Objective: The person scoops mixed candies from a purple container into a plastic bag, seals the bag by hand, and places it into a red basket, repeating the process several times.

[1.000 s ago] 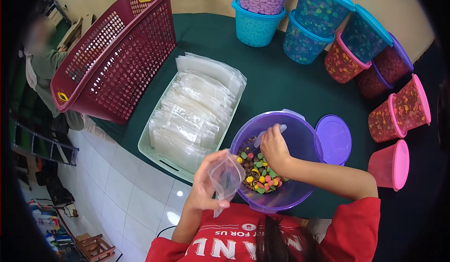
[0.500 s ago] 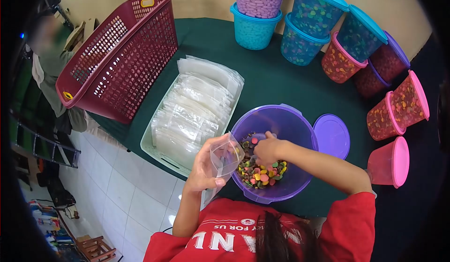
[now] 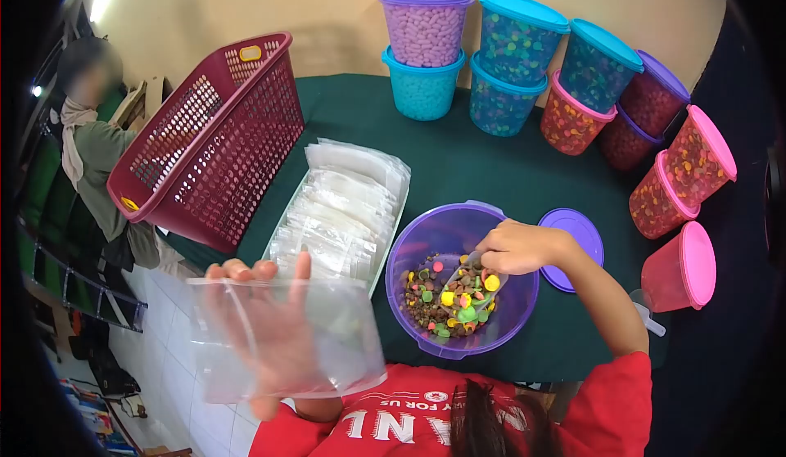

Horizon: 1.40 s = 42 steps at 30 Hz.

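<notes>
My left hand (image 3: pixel 274 326) holds a clear plastic zip bag (image 3: pixel 344 334), its spread fingers showing through and past the film. My right hand (image 3: pixel 524 244) grips a clear scoop (image 3: pixel 499 281) heaped with yellow, green, pink and brown pieces. The scoop is tilted over the inside of a purple tub (image 3: pixel 524 314). Loose mixed pieces (image 3: pixel 426 297) lie on the tub's bottom. Beyond my left hand, a pale tray (image 3: pixel 395 248) holds rows of similar flat clear bags (image 3: pixel 336 211).
Lidded tubs (image 3: pixel 512 48) of coloured pieces stand stacked along the wall. A purple lid (image 3: pixel 577 240) lies right of the open tub, near a pink-lidded tub (image 3: pixel 667 273) and another scoop (image 3: pixel 651 319). A maroon basket (image 3: pixel 229 146) stands at left; a person (image 3: pixel 102 150) is beyond it.
My left hand has moved left and down with the bag, now broadside to view. My right hand has risen from the tub's contents with a loaded scoop. The view has shifted.
</notes>
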Available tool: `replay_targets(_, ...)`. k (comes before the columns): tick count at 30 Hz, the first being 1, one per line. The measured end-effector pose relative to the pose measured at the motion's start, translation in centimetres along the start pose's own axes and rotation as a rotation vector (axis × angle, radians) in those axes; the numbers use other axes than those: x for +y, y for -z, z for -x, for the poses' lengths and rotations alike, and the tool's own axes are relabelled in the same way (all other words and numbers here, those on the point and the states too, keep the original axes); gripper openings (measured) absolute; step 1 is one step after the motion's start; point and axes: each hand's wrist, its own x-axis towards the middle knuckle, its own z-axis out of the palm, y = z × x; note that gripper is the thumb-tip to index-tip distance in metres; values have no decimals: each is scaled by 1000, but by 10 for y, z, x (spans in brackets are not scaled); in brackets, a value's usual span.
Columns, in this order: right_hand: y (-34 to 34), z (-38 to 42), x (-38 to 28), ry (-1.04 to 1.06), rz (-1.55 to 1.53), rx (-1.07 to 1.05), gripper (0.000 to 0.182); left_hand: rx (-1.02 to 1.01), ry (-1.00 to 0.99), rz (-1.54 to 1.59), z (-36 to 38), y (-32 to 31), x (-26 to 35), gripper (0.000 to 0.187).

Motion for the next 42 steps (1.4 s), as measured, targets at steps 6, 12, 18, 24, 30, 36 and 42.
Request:
replay_targets(6, 21, 39, 8, -88, -67, 163, 34, -125, 19, -166, 46, -10, -77, 86)
replay_targets(12, 43, 60, 14, -175, -21, 308, 35, -257, 191, -515, 58, -16, -109, 80)
replay_targets(18, 57, 54, 3, -222, -15, 356, 35, -480, 266, -868, 49, -27, -102, 79)
replay_targets(24, 59, 41, -18, -333, 339, 359, 31, -591, 356, -918, 47, -31, -109, 82)
replay_targets(30, 32, 25, -58, -398, 876, 425, 27, -692, 443, -981, 41, -45, -114, 81)
replay_targets(36, 13, 21, -94, -377, 1155, 211, 18, -715, 490, -972, 40, -42, -113, 78)
replay_targets(42, 33, 61, -96, -393, 1115, 649, 14, -640, 374, -930, 32, -30, -111, 77)
